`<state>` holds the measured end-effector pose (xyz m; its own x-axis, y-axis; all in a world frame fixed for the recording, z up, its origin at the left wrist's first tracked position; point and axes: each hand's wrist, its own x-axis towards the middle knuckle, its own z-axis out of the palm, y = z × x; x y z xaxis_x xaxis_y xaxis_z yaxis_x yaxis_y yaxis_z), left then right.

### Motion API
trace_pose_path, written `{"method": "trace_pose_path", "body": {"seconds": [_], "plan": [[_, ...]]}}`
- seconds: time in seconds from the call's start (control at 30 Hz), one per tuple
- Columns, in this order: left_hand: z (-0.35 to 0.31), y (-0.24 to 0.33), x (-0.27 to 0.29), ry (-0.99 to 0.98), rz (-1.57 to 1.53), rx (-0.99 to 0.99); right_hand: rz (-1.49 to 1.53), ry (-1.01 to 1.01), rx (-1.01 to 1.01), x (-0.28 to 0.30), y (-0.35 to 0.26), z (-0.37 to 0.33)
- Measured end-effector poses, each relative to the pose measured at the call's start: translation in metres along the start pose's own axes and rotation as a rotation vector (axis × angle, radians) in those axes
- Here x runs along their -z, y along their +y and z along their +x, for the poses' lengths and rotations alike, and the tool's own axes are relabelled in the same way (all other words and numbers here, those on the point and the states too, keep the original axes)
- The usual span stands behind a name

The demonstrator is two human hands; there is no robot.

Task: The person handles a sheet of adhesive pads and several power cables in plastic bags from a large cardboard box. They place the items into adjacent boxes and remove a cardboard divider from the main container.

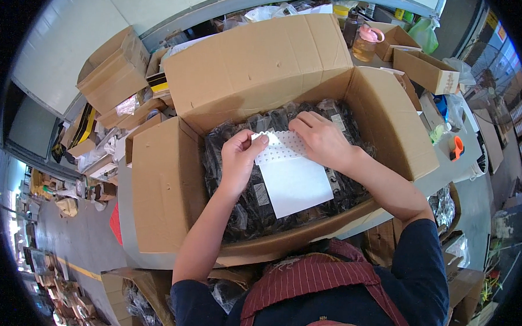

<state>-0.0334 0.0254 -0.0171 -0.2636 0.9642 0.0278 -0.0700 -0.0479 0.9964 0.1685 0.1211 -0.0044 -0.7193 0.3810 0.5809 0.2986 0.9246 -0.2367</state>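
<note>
A white paper sheet (297, 186) hangs over a large open cardboard box (157, 185). Its upper band carries rows of small grey marks and has a scalloped top edge. My left hand (238, 157) pinches the band's left end, thumb on top. At the band's upper right, the bent fingers of my right hand (324, 141) are closed on the edge; their tips are partly hidden. Below the sheet, the box holds several dark items in clear plastic bags (236, 211), some with small white labels. The sheet covers the middle ones.
The box's flaps are folded outward on a grey table (131, 227). Behind it to the right stand a jug with a pink lid (366, 43) and small open cartons (422, 71). An orange tape dispenser (457, 148) lies at the right. More cartons (115, 69) are stacked at the left.
</note>
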Motion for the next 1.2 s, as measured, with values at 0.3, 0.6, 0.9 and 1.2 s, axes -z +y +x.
{"method": "trace_pose_path", "body": {"seconds": [0.3,0.6,0.9,1.2], "plan": [[0.004,-0.002,0.002,0.036,-0.19,0.209,-0.067,-0.038,0.101,-0.002,0.0,-0.003],[0.007,0.005,0.007,0.046,-0.26,0.3,-0.044,-0.033,0.238,0.002,-0.002,-0.001],[0.007,0.008,0.007,0.06,-0.199,0.269,0.077,-0.118,0.231,0.015,0.006,0.006],[0.007,0.002,0.005,0.061,-0.069,0.119,0.431,0.018,-0.23,0.021,0.014,0.01]]}}
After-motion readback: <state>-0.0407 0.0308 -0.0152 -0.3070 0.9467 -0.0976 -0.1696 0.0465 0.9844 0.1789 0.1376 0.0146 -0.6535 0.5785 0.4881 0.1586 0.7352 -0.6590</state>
